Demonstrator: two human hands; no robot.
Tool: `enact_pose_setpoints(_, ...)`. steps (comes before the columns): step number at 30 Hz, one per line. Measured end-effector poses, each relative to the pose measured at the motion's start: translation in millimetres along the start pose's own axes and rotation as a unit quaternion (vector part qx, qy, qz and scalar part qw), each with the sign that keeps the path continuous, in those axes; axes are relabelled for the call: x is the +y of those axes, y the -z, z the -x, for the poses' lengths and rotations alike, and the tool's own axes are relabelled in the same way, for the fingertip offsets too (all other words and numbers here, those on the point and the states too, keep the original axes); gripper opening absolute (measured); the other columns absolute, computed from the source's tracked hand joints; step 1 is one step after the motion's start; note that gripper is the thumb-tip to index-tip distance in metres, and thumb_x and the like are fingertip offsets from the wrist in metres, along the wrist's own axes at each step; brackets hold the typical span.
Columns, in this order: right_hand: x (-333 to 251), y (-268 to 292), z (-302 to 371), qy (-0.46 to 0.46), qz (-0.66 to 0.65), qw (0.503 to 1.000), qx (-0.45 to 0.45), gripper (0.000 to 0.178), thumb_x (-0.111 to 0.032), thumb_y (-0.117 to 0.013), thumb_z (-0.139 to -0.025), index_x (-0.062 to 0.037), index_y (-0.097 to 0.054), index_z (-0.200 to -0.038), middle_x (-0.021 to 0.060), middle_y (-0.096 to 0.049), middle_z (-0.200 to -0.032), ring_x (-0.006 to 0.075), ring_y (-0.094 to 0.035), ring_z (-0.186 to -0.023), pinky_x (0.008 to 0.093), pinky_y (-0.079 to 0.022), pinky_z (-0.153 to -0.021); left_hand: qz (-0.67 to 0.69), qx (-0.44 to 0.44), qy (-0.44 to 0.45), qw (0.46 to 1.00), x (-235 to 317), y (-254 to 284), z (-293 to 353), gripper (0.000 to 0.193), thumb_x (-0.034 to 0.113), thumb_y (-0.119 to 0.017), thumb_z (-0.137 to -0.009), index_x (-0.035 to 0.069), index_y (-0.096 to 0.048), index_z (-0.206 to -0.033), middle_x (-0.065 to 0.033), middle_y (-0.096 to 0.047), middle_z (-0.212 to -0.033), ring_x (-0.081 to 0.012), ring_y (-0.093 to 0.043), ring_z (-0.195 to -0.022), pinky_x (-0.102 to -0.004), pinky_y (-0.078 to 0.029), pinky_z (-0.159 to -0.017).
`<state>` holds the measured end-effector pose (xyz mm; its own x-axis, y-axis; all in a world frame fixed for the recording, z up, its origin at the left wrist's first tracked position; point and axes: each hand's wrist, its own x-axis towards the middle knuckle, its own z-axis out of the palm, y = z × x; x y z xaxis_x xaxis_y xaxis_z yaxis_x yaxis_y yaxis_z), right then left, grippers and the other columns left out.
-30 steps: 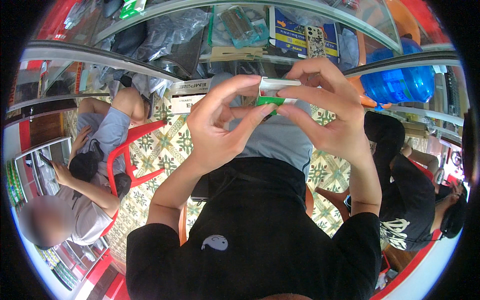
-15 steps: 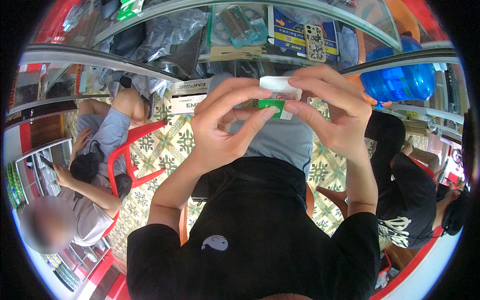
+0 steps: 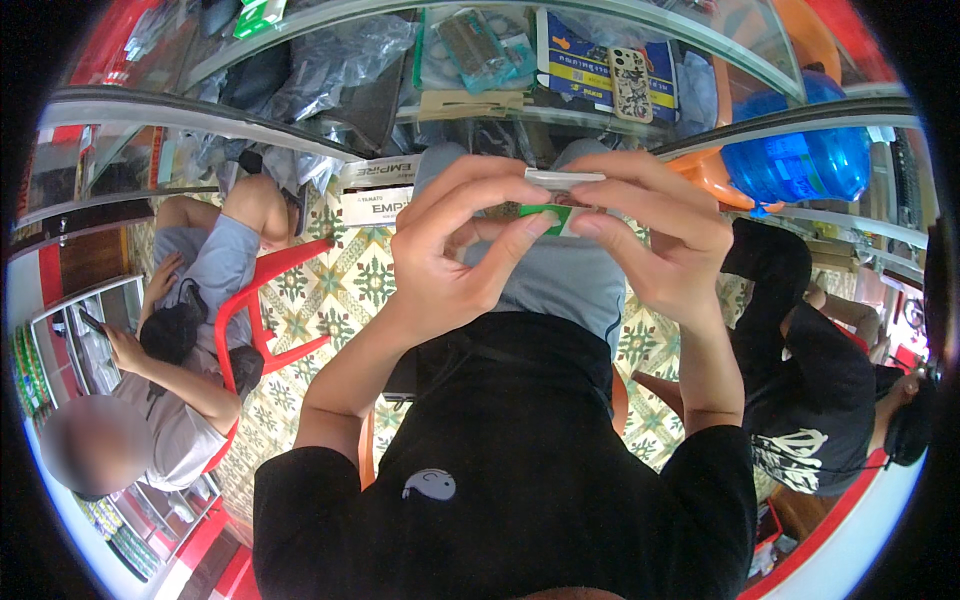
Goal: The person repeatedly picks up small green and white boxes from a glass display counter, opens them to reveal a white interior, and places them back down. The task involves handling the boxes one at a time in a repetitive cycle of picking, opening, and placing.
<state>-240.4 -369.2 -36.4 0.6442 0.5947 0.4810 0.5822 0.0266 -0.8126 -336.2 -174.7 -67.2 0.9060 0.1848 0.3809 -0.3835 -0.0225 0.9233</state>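
A small white-and-green cardboard box [image 3: 557, 219] is held up in front of my lap, between both hands. My left hand [image 3: 450, 235] pinches its left side, the thumb on the green part and the index finger along the upper edge. My right hand [image 3: 660, 232] grips its right side, thumb at the lower corner and index finger at the upper one. The box's white flap [image 3: 565, 179] is seen nearly edge-on at the top. A gap shows between flap and green front; what lies inside is too small to make out.
Ahead is a glass display counter [image 3: 330, 112] holding plastic bags and a patterned phone case [image 3: 631, 86]. A blue water bottle [image 3: 800, 158] lies at the right. White boxes [image 3: 378, 208] sit beyond my left hand. Seated people are on both sides, one by a red chair [image 3: 262, 310].
The white flap has tipped down from standing upright to nearly edge-on. My right hand has shifted slightly left and down with it; my left hand keeps about the same place.
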Motion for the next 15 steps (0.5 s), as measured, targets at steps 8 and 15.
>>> enact_pose_setpoints(8, 4, 2, 1, -0.090, -0.117, 0.989, 0.021, 0.022, 0.000, -0.076, -0.098, 0.0035, -0.078, -0.119, 0.0176, -0.077, -0.115, 0.0202, -0.074, -0.096, 0.0321, -0.062, -0.080, -0.054, -0.043, -0.030, 0.997, -2, 5, 1, 0.023, -0.011, -0.075, -0.094, -0.006, -0.070, -0.116, -0.0207, -0.063, -0.128, -0.0254, -0.070, -0.115, -0.0335, -0.065, -0.094)
enact_pose_setpoints(15, -3, -5, 3, -0.212, -0.238, 0.948, 0.008, 0.018, 0.002, -0.070, -0.102, 0.0057, -0.078, -0.118, 0.0160, -0.074, -0.118, 0.0179, -0.074, -0.096, 0.0283, -0.065, -0.078, 0.102, 0.030, 0.003, 0.994, -10, -4, 5, 0.031, -0.013, -0.074, -0.093, -0.005, -0.067, -0.122, -0.0206, -0.064, -0.130, -0.0262, -0.068, -0.120, -0.0335, -0.066, -0.094)
